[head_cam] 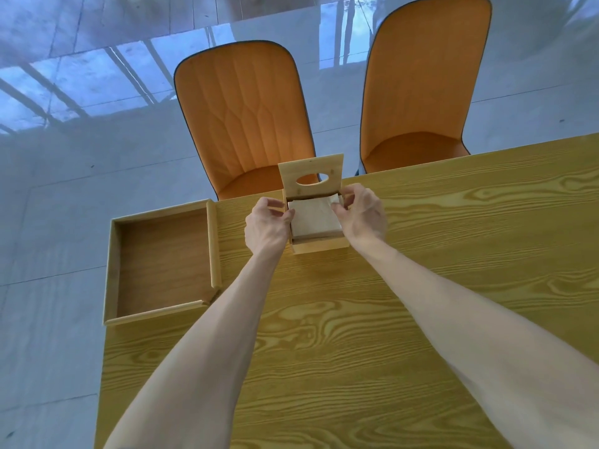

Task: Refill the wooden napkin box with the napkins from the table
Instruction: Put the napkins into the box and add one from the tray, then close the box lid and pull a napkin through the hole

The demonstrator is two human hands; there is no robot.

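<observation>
The wooden napkin box (pixel 319 247) stands near the table's far edge. Its hinged lid (pixel 311 175), with an oval hole, is tipped up and back. A stack of white napkins (pixel 316 220) lies inside, its top level with the rim. My left hand (pixel 267 226) touches the stack's left edge with its fingertips. My right hand (pixel 361 213) pinches the stack's far right corner between thumb and fingers. Both hands flank the box.
A shallow wooden tray (pixel 162 264) sits at the table's left corner, hanging partly over the edge. Two orange chairs (pixel 243 115) (pixel 421 82) stand beyond the far edge. The wood-grain table (pixel 356 335) stretches toward me, over a glossy tiled floor.
</observation>
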